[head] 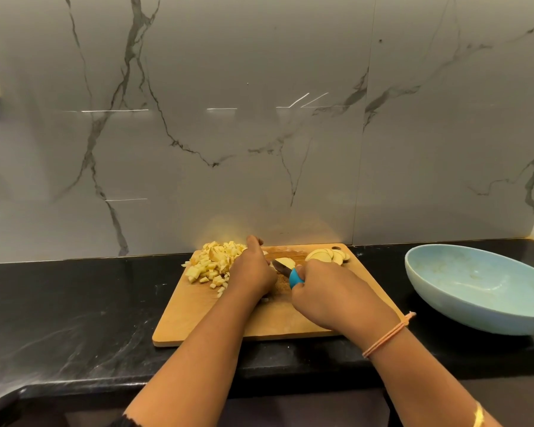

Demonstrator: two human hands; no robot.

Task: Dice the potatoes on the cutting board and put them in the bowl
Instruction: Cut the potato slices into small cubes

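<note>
Between the hands, on the cutting board (290, 318), a pale half-round potato piece (283, 261) sits under the knife (294, 277) blade. Left hand (253, 272) curls onto it; right hand (327, 292) grips the blue handle. Left of left hand: yellowish dice pile (213, 264). Beyond right hand: fanned round slices (327, 256).

Black countertop (74, 318) carries wooden cutting board (198, 318), blue bowl (481, 291).

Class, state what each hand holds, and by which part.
Right hand grips the knife by its blue handle. Left hand rests against the potato piece; its grip is hidden.
</note>
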